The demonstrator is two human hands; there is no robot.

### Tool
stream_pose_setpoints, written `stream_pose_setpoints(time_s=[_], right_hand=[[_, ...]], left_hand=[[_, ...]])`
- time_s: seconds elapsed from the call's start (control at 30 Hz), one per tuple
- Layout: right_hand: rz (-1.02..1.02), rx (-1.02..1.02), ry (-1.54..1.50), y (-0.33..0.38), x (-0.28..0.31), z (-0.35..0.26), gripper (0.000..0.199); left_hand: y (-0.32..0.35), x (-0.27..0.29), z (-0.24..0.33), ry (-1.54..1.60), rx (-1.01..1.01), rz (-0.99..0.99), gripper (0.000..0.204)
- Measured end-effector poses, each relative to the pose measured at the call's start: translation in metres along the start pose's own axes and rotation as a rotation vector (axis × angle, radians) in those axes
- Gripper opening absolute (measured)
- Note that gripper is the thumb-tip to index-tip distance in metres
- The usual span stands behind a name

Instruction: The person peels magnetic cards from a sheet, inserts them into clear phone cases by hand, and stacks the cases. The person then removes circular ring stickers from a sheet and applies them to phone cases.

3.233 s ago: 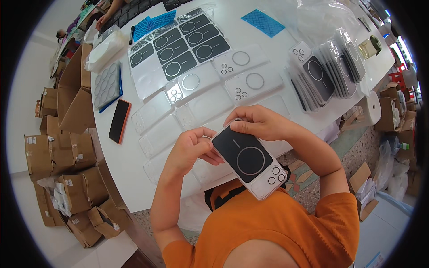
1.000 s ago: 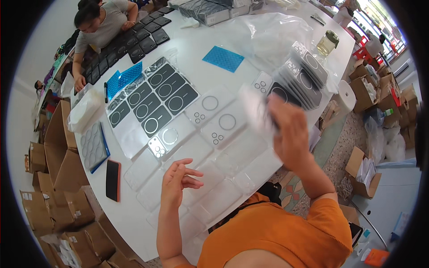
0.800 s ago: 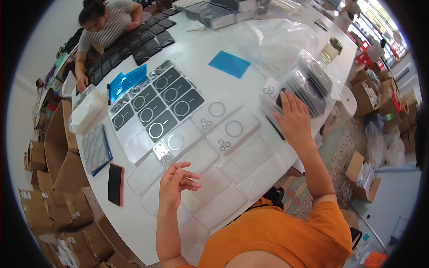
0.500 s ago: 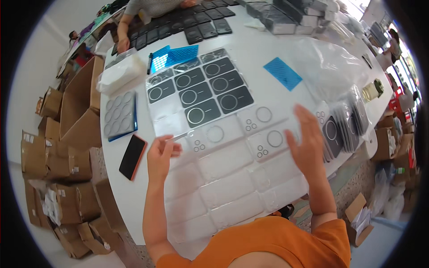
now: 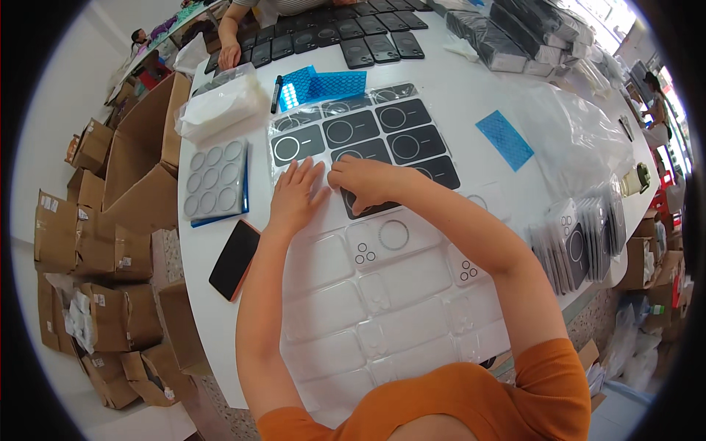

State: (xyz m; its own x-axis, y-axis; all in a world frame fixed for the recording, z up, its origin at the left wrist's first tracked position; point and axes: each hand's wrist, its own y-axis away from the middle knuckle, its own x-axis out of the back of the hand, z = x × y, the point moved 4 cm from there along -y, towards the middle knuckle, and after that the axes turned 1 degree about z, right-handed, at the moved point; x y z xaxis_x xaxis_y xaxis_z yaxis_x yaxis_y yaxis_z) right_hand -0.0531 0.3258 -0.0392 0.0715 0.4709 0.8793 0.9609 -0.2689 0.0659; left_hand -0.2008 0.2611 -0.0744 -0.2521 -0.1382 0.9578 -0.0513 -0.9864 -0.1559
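Note:
A sheet of black rectangular stickers, each with a pale ring and short line, lies at the middle of the table. My left hand rests flat on its bare lower left part, fingers spread. My right hand reaches across, fingers bent down at the left edge of a lower sticker; what they pinch is hidden beneath them. Nearer me lie rows of clear phone cases. A transparent piece with one large ring and three small rings lies just below the sheet.
To the left are a tray of rings and a phone. Blue film, a plastic bag and a row of packed cases lie right. Across the table, a person's hand is beside black phone cases.
Both hands have moved forward onto the sticker sheet. My right hand has swung left from the right side and now bends over a sticker. The view has shifted slightly.

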Motion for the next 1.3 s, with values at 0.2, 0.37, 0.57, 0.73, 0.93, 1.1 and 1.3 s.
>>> stream_pose_setpoints(time_s=[0.2, 0.37, 0.57, 0.73, 0.93, 1.1, 1.3], right_hand=[[-0.044, -0.029, 0.072, -0.01, 0.002, -0.001, 0.046], [-0.035, 0.065, 0.066, -0.014, -0.005, 0.002, 0.043], [-0.105, 0.103, 0.052, -0.013, 0.0, -0.002, 0.037], [-0.136, 0.075, 0.049, -0.019, 0.005, -0.006, 0.034], [-0.128, 0.118, 0.094, -0.026, 0.001, -0.004, 0.028], [-0.161, 0.071, 0.098, -0.022, -0.007, 0.001, 0.019], [0.024, 0.091, -0.033, -0.002, 0.005, 0.003, 0.018]], left_hand=[[0.002, -0.006, -0.008, 0.0, 0.0, 0.03, 0.05], [0.003, -0.011, -0.009, -0.022, 0.011, 0.029, 0.048], [0.004, -0.01, -0.009, -0.01, 0.01, 0.04, 0.048], [0.004, -0.011, -0.01, -0.007, 0.02, 0.031, 0.049], [0.003, -0.012, -0.01, 0.003, 0.03, 0.019, 0.049], [0.003, -0.011, -0.009, -0.007, 0.004, 0.047, 0.047], [0.005, -0.009, -0.009, -0.006, 0.018, 0.047, 0.048]])
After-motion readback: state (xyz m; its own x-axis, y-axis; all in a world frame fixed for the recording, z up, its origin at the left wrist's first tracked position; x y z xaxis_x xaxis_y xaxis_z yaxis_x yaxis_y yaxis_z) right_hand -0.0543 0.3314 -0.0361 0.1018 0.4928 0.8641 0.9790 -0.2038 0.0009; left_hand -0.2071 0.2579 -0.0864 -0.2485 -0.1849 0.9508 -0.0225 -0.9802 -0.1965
